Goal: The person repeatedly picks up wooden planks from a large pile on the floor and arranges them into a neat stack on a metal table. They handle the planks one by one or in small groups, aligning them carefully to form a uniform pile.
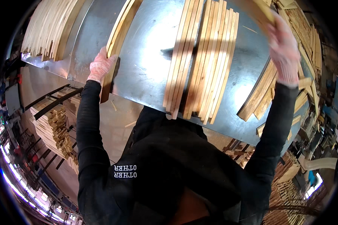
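Note:
My left hand [101, 65], in a pinkish-white knit glove, is closed round the near end of a long wooden strip [121, 34]. That strip stands on edge on a shiny metal table [141, 75], its near end jutting past the table's front edge. At the upper right, my gloved right hand [284, 48] grips another wooden strip [260, 14], which is smeared by motion and runs out of the top of the picture. Between my hands lie two groups of parallel strips: a left bundle [183, 56] and a wider right bundle [213, 62], with a narrow gap between them.
A large row of thin strips [50, 28] lies at the table's far left. Loose brown boards [260, 92] lie near my right forearm, beside a heap of offcuts [302, 45]. Below the table at left, stacked wood [52, 125] rests by dark metal bars [56, 102].

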